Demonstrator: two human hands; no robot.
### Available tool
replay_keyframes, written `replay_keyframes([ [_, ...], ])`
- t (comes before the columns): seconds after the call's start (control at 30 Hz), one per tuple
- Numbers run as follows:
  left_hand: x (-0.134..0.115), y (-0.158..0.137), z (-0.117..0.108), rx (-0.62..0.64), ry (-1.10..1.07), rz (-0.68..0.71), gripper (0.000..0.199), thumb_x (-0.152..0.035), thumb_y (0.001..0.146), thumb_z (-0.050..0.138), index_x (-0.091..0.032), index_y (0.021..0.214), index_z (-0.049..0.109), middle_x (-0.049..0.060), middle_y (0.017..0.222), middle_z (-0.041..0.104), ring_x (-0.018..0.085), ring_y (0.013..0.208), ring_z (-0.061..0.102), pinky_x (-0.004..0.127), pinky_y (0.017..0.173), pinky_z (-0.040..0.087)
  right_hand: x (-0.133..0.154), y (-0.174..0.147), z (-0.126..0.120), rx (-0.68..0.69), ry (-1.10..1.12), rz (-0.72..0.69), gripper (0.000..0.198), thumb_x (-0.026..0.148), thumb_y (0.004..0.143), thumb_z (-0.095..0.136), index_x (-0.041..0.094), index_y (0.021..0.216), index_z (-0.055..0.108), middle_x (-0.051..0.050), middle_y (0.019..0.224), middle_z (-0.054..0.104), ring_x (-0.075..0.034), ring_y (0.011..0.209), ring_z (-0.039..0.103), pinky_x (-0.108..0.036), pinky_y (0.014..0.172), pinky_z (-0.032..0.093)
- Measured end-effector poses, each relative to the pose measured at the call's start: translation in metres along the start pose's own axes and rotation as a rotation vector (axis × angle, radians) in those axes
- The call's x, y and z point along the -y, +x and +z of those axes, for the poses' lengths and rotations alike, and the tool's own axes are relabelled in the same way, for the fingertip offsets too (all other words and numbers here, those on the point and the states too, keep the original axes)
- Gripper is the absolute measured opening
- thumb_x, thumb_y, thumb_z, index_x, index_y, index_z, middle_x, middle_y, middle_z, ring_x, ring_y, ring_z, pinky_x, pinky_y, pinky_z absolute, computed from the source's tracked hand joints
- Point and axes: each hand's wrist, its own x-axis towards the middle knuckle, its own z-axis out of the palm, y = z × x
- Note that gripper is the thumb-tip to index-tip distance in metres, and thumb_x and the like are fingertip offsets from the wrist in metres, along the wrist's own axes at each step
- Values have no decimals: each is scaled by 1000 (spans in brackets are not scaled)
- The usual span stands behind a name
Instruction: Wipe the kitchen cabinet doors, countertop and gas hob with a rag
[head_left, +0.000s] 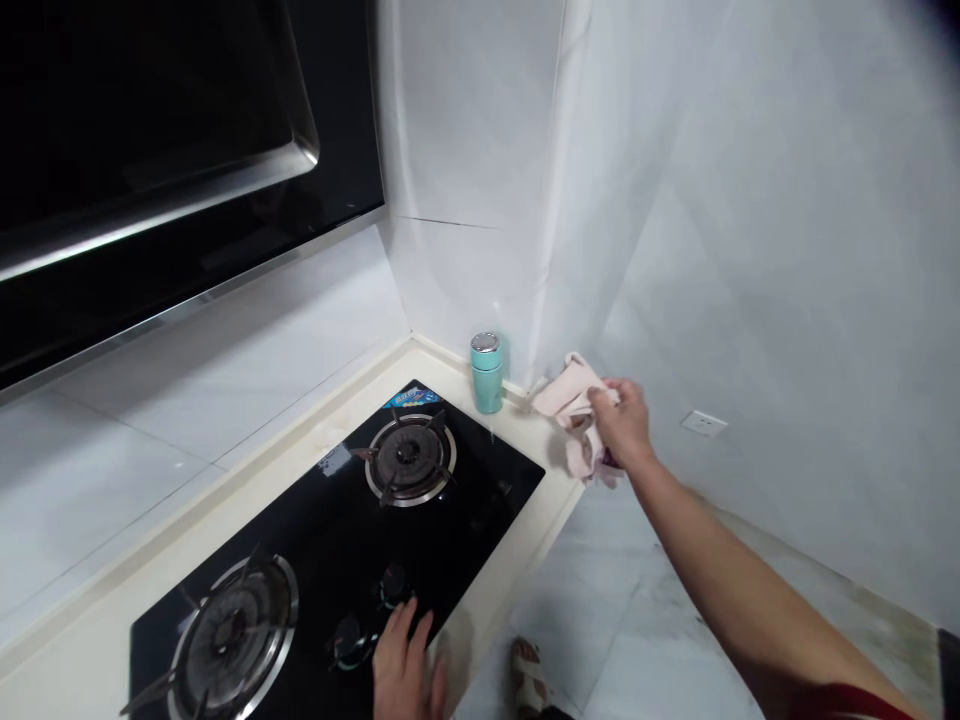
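Note:
A crumpled pale pink cloth (571,392) hangs from my right hand (624,422), fingers closed around it, over the counter's right end by the wall. My left hand (403,662) lies with fingers stretched out at the front edge of the black gas stove (480,530). Its fingertips are just below a round control knob (393,582), and a second knob (349,638) is to their left; whether they touch the stove I cannot tell. A teal bottle with a silver lid (487,385) stands upright in the counter corner, left of the cloth.
Two burners, the right one (409,455) and the left one (234,640), have raised pan supports. A dark range hood (187,170) overhangs at upper left. Along the stove runs a cream counter (517,545). A wall socket (703,424) is at right; a foot (529,676) shows on the floor.

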Motion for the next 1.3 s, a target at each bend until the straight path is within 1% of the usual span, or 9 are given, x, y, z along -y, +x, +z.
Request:
replay_keyframes([
  [0.1,-19,39,23,16,66,168,51,-28,91,54,-22,142,52,10,151,53,29,140,49,45,107,49,3,-23,16,130,-112,-8,40,54,87,56,23,108,71,-15,138,53,-35,125,48,-53,97,44],
  [0.2,-26,53,30,18,131,284,52,-31,90,56,-19,140,53,10,150,54,29,139,49,45,108,45,6,-42,28,243,-191,-38,36,50,86,61,32,116,71,-8,144,52,-33,127,47,-52,98,43],
  [0.47,-23,49,30,1,144,285,51,-33,88,58,-18,136,55,11,147,57,29,137,50,43,109,40,65,-99,67,262,-281,-97,29,46,89,58,30,110,69,-7,147,47,-36,133,33,-54,97,37],
  [0.63,-20,44,36,-43,92,285,58,-35,88,59,-15,141,48,16,145,56,32,139,47,45,109,42,111,-166,66,419,-84,-356,17,29,83,62,23,97,69,-8,130,55,-30,114,41,-45,94,35],
  [0.83,-17,43,38,-262,-51,227,82,-45,83,66,-8,149,33,29,154,39,40,139,46,51,99,53,167,-250,66,736,249,-560,54,25,83,63,25,136,51,-5,127,57,-22,109,46,-35,97,37],
  [0.97,-23,47,34,-188,17,228,71,-42,87,64,-9,145,40,29,152,40,41,141,43,53,97,56,176,-233,64,771,32,-603,50,37,88,64,27,134,51,-6,149,45,-25,112,47,-40,94,37],
  [1.07,-27,47,31,-126,63,227,62,-39,87,65,-11,138,47,27,150,44,39,141,44,51,98,56,165,-193,68,787,-208,-643,34,47,87,65,26,114,62,-5,141,54,-25,109,49,-39,91,36],
  [1.2,-29,45,29,-96,102,218,52,-35,88,61,-12,133,50,25,150,44,37,142,43,50,102,53,116,-128,62,685,-379,-482,29,43,87,63,21,104,66,-9,113,65,-25,103,52,-38,89,35],
  [1.3,-29,46,27,-78,142,242,50,-37,88,60,-11,131,53,24,149,47,37,141,44,48,103,51,59,-75,34,499,-515,-257,36,40,90,54,14,112,65,-16,115,64,-30,105,51,-42,89,35],
])
